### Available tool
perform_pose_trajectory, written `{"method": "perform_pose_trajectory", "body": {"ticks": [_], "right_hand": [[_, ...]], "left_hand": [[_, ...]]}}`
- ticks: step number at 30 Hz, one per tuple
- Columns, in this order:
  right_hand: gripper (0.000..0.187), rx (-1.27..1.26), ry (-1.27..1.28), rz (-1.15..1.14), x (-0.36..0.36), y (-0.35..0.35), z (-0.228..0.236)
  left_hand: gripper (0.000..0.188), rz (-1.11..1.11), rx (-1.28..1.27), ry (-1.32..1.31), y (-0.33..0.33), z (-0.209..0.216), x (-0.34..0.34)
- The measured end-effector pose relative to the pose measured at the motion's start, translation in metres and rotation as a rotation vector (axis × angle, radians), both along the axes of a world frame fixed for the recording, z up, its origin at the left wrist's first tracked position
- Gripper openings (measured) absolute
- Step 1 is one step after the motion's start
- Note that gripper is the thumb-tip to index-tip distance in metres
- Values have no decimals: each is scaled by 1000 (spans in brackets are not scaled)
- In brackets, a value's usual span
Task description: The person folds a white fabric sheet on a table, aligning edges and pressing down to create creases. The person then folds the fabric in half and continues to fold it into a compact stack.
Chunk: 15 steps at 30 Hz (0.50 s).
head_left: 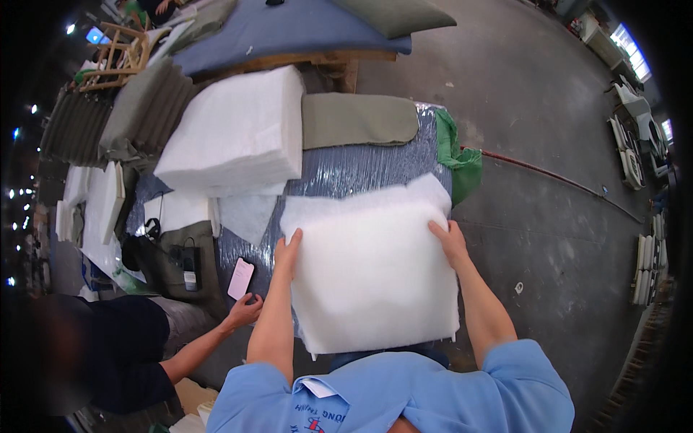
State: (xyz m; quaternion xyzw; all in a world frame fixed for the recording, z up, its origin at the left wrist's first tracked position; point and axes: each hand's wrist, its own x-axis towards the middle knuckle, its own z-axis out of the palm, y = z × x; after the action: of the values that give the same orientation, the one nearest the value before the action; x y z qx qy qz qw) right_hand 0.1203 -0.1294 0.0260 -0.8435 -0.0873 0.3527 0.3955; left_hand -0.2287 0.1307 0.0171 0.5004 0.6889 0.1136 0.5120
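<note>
A white cushion pad (375, 274) lies in front of me, covered in fluffy batting (368, 198) whose ragged edge sticks out along the far side. My left hand (287, 252) grips its left edge, thumb on top and the other fingers hidden beneath. On the opposite edge my right hand (450, 242) holds it the same way. The pad's near edge reaches close to my body, over the near end of the plastic-wrapped table (346, 169).
Beyond the pad sit a thick stack of white batting (234, 126) and a grey-green fabric cover (357, 119). A green bag (462, 162) hangs at the table's right corner. At left, a co-worker's hand (245, 310) touches near a phone (240, 279). Folded grey covers (141, 112) stand farther left.
</note>
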Motion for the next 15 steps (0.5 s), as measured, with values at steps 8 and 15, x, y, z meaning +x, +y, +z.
{"method": "perform_pose_trajectory", "body": {"ticks": [8, 15], "right_hand": [[47, 611, 473, -156, -25, -103, 93], [44, 1079, 296, -92, -42, -159, 128]], "left_hand": [[87, -27, 147, -279, -34, 122, 7], [68, -56, 520, -638, -51, 243, 32]]}}
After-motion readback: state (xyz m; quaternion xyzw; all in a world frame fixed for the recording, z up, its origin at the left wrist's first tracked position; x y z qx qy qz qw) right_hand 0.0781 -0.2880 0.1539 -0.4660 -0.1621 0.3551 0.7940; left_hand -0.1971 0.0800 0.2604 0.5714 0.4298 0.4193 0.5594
